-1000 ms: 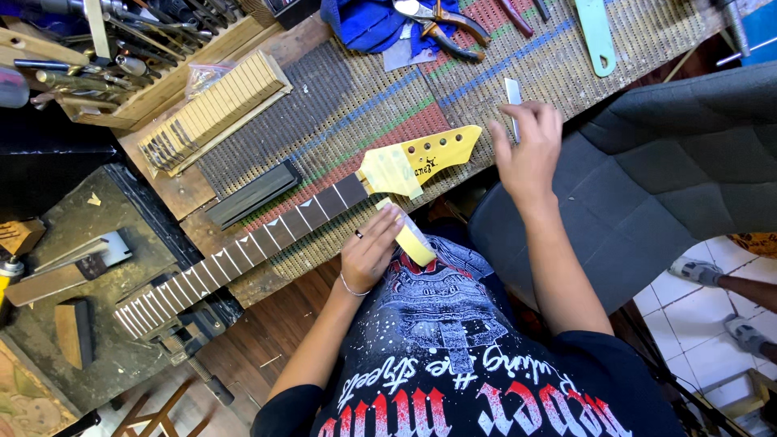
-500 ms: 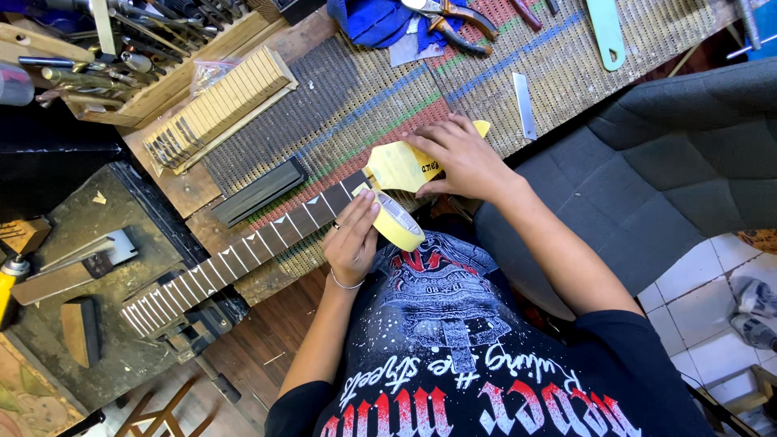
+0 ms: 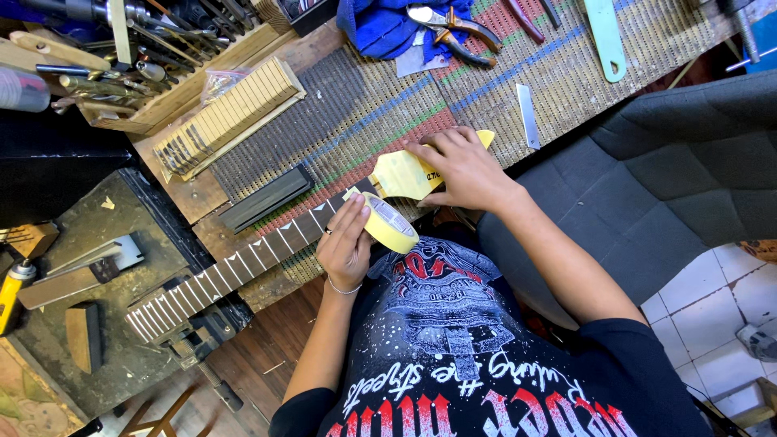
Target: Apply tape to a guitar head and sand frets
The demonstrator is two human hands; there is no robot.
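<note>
Head view showed the left hand (image 3: 346, 247) clamped round 1 roll of masking tape (image 3: 390, 223) beside the guitar neck (image 3: 243, 267). The right hand (image 3: 460, 166) pressed flat, fingers spread, on the yellow-taped headstock (image 3: 401, 172). Risk: tape creasing if the roll pulls askew.

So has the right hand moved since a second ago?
Yes. The right hand has come back from beside the small metal blade on the mat and now rests on the guitar neck's yellow-taped headstock.

Yellow tape roll (image 3: 390, 224) upright beside guitar neck (image 3: 243, 267); yellow headstock (image 3: 405, 171) flat on mat.
</note>
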